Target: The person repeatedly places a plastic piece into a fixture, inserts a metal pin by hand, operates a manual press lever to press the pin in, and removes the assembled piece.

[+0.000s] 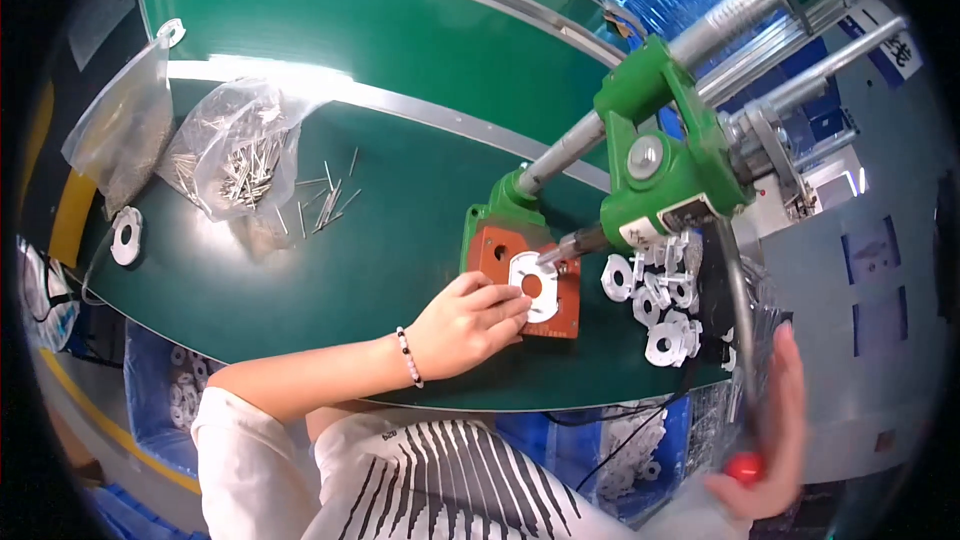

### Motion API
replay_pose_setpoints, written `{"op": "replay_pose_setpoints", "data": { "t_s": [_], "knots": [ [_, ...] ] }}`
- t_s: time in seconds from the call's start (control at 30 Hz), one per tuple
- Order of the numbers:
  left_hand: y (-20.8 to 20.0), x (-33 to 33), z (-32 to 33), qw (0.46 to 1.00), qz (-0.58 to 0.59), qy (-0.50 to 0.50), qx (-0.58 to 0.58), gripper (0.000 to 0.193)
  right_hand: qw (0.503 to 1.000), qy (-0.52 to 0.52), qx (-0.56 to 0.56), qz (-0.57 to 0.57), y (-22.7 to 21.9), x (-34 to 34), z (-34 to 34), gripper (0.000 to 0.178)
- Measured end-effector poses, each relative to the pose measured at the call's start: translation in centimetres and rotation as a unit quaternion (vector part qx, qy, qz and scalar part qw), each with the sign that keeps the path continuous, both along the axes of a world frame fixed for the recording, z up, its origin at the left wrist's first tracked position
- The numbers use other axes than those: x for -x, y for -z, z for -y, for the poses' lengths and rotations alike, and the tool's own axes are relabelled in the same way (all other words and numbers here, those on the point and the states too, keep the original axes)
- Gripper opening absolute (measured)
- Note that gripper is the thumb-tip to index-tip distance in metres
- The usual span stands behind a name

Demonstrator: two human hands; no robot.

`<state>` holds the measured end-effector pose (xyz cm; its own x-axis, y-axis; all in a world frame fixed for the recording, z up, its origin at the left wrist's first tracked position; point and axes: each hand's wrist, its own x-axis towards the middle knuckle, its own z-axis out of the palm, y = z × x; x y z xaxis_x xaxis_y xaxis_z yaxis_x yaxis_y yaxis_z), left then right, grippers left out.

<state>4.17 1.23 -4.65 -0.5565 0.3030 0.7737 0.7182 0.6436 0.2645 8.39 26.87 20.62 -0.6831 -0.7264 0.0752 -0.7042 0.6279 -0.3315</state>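
A white plastic ring-shaped part (pixel 546 306) with a round centre hole lies on the orange-brown fixture plate (pixel 565 326) of a green hand press (pixel 640 155). My left hand (pixel 465 325) comes in from the left, fingers together, and its fingertips grip the part's left edge. The press's metal tip (pixel 570 248) points at the part's upper edge; whether it touches, I cannot tell. At lower right, my right hand (pixel 785 430), slightly blurred, has its fingers stretched upward. Its palm and thumb lie against the red ball knob (pixel 744 468) of the press lever (pixel 738 310).
Several white parts (pixel 660 300) are piled right of the fixture. Loose metal pins (pixel 328 202) lie at left beside a clear bag of pins (pixel 245 160). Another bag (pixel 130 130) stands farther left, near a single white part (pixel 126 236). Blue bins (pixel 150 380) sit below the table edge.
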Motion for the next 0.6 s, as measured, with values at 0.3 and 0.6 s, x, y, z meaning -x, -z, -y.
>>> {"op": "replay_pose_setpoints", "data": {
  "t_s": [0.3,0.6],
  "knots": [
    [-1.0,-0.8,0.2,1.000,0.010,-0.023,0.016,0.025,0.980,0.127,0.150,-0.037,17.5,1.6,2.3,0.073],
    [-0.7,-1.1,0.4,1.000,0.014,-0.015,0.015,0.023,0.805,0.101,0.563,-0.159,1.1,1.6,-4.9,0.050]
  ]
}}
